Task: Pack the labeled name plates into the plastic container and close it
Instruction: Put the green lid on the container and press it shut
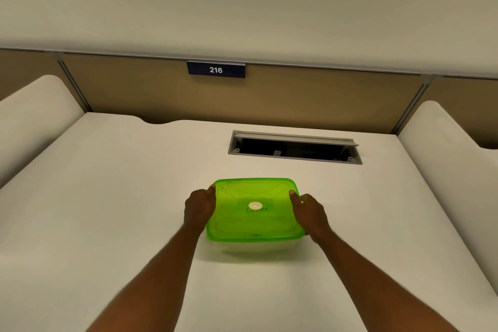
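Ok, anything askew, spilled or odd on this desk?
Nothing spilled. The green lid sits level on the container, both hands gripping its sides. The only oddity: the cable hatch behind stands open.

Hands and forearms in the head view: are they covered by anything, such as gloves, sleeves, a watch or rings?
Both are bare. The left hand and right hand wear no gloves, and no ring, watch or band shows. The forearms are uncovered down to the bottom edge of the picture, with no sleeve in view.

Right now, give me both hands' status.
Left hand: gripping the container's left side at the lid.
Right hand: gripping its right side.
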